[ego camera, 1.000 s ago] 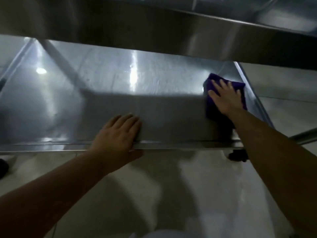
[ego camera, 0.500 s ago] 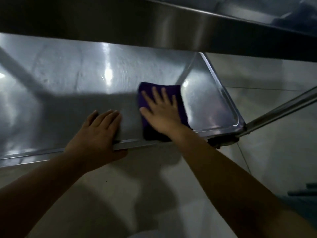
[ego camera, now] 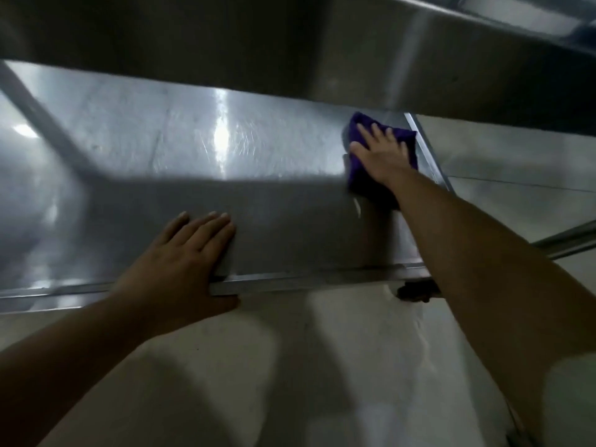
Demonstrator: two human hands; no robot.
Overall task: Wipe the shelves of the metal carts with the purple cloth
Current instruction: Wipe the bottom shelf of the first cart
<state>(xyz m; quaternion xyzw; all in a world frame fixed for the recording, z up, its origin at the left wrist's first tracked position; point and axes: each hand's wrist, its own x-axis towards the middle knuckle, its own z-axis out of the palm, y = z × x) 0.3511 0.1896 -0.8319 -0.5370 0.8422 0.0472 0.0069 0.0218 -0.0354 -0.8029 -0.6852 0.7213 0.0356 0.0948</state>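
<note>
Under a darker upper shelf [ego camera: 225,43], the steel cart shelf [ego camera: 193,156] gleams above pale floor [ego camera: 290,366]. The left hand [ego camera: 180,259] stays flat on the front rim, fingers together. The right hand [ego camera: 382,154], fingers spread, has pushed the purple cloth [ego camera: 361,124] back to the far right corner.

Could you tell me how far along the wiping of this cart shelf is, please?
Done: cannot tell; the lower shelf shows swirl marks mid-surface, nothing conclusive. In hand: the right hand presses the purple cloth flat at the shelf's far right corner; the left hand braces the front edge. Left: possibly the shelf's left part and the upper shelf.
</note>
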